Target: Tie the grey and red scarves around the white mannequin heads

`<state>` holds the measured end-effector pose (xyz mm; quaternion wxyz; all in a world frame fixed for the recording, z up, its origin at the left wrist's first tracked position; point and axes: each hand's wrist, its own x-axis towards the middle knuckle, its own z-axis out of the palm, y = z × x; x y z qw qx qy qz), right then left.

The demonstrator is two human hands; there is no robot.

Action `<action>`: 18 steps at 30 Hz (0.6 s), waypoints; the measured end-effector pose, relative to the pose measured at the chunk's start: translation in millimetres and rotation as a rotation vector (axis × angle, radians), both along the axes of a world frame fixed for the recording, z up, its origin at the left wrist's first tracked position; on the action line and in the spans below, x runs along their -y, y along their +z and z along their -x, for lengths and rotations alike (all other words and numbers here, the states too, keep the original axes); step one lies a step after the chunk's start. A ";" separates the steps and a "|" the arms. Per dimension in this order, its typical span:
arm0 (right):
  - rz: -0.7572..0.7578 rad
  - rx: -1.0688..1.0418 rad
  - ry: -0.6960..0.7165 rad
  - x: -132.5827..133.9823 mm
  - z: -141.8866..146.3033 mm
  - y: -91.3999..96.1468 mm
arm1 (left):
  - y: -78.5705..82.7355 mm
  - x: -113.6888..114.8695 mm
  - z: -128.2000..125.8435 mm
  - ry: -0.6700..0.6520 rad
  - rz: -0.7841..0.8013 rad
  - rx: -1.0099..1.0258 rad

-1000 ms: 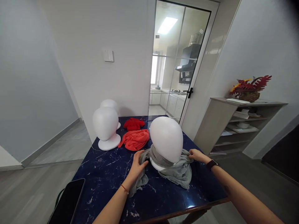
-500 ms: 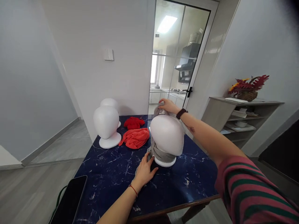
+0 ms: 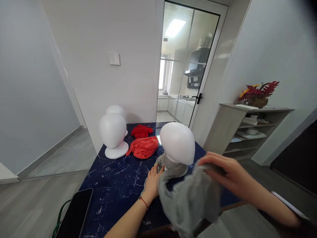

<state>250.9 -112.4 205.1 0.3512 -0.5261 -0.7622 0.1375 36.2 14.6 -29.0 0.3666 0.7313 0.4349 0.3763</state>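
I'm remotely watching the left hand touching the gray scarf beside the nearest white head; I cannot tell whether it's gripping; the scarf is crossing the neck, its long loose part running rightward toward the table's near edge; the right hand, nearer, is pinching that part.

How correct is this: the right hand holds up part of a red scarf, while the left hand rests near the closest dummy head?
Not quite: the scarf held up by the right hand is grey, not red, as the head-camera view shows. The left hand does rest near the closest dummy head.
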 end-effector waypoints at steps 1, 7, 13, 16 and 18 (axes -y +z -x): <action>0.010 -0.085 -0.154 13.3 -17.1 -2.3 | 0.9 0.5 -1.2 0.010 -0.059 -0.143; -0.226 -0.260 -0.999 23.4 -88.3 -49.0 | 9.5 -0.2 -9.7 0.101 -0.244 -0.628; 0.032 0.074 -0.413 -33.6 -88.9 -176.6 | 13.8 -4.4 -33.1 0.165 -0.137 -0.621; 0.169 0.150 -0.288 -67.7 -89.9 -187.2 | 10.3 -5.1 -48.0 0.253 -0.120 -0.608; 0.208 0.158 -0.312 -99.7 -98.8 -165.9 | 6.9 -5.2 -53.4 0.284 -0.141 -0.602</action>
